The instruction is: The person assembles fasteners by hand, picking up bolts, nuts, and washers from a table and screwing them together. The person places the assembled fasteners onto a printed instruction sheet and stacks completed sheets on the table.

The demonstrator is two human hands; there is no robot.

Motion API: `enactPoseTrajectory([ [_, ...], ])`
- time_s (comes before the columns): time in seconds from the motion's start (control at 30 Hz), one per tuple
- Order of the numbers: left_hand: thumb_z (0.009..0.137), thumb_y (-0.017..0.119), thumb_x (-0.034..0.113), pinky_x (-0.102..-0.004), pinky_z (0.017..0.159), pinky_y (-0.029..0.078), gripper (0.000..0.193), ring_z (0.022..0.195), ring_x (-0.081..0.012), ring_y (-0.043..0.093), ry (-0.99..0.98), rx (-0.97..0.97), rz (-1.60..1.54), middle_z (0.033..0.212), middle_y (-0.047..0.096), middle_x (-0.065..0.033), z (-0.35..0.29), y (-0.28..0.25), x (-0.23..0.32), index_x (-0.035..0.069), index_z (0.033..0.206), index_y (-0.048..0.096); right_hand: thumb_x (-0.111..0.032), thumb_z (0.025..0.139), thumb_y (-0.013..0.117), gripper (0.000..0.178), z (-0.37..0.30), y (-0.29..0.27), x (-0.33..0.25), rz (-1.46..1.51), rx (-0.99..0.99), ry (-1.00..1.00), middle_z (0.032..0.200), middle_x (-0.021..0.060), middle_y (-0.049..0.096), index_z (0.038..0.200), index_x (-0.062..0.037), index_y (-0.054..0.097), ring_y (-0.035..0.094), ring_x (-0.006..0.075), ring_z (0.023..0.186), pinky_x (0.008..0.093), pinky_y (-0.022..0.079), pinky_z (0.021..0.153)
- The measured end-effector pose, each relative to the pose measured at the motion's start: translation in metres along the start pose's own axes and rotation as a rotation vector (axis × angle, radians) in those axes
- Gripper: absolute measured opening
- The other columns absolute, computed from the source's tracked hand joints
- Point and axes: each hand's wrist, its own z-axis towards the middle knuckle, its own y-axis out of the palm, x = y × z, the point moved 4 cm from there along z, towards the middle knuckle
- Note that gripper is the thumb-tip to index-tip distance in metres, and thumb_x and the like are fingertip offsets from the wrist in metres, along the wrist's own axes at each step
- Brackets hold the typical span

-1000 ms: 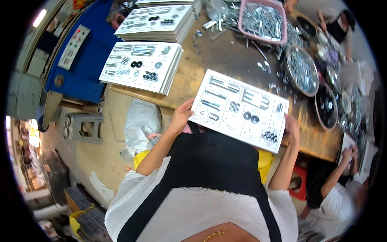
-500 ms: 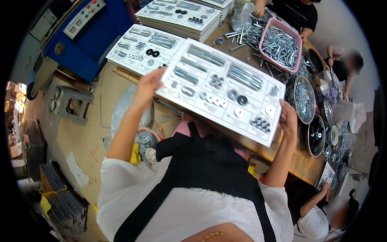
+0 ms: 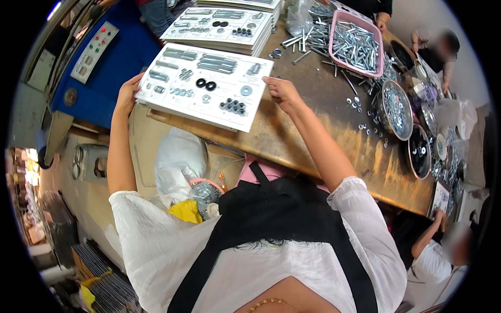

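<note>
A white hardware card [image 3: 224, 86] with bolts, washers and nuts fixed to it in printed boxes lies level over the table's left edge. My left hand [image 3: 129, 95] grips its left edge, fingers closed. At its upper right edge my right hand [image 3: 284, 94] is closed, the fingertips pinching the card. Other cards seem to lie directly under it, but they are mostly hidden. Just beyond stands a tall stack of similar cards [image 3: 209, 30].
On the wooden table [image 3: 313, 130] are a pink basket of bolts [image 3: 357, 43], loose bolts, several small washers [image 3: 365, 128] and metal bowls of hardware [image 3: 397, 110]. Co-workers sit along the far and right sides. A blue machine [image 3: 125, 47] stands at the left.
Both hands have carried the card away from my body and to the left, onto the spot where another card lay. The table's front part now shows.
</note>
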Motion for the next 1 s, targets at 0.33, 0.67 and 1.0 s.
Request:
enactPoseTrajectory([
  [0.33, 0.091, 0.036, -0.006, -0.0294, 0.097, 0.047, 0.048, 0.120, -0.0222, 0.059, -0.011, 0.050, 0.067, 0.133, 0.059, -0.0167, 0.019, -0.036, -0.020, -0.005, 0.138, 0.049, -0.016, 0.084, 0.075, 0.016, 0.028, 0.028, 0.013, -0.069, 0.074, -0.003, 0.071, -0.0041, 0.059, 0.089, -0.0023, 0.070, 0.046, 0.0059, 0.057, 0.0210, 0.035, 0.052],
  [0.67, 0.090, 0.047, -0.005, -0.0226, 0.084, 0.050, 0.041, 0.104, -0.0177, 0.064, 0.132, 0.106, 0.133, 0.128, 0.062, -0.0130, 0.026, -0.089, -0.040, -0.004, 0.129, 0.059, -0.019, 0.094, 0.058, 0.017, 0.007, 0.024, 0.017, -0.011, -0.038, 0.006, 0.059, -0.0079, 0.040, 0.091, -0.0083, 0.072, 0.032, 0.0060, 0.050, 0.0245, 0.024, 0.045],
  [1.0, 0.095, 0.046, -0.001, -0.0265, 0.065, 0.045, 0.016, 0.074, -0.0142, 0.050, 0.714, 0.577, 0.194, 0.098, 0.058, -0.0069, -0.191, 0.093, 0.013, -0.002, 0.100, 0.062, 0.007, 0.088, 0.048, 0.044, -0.142, -0.211, 0.028, 0.479, 0.181, -0.145, 0.094, 0.0068, 0.058, 0.132, 0.0019, 0.053, 0.056, 0.0137, 0.093, 0.0262, 0.049, 0.088],
])
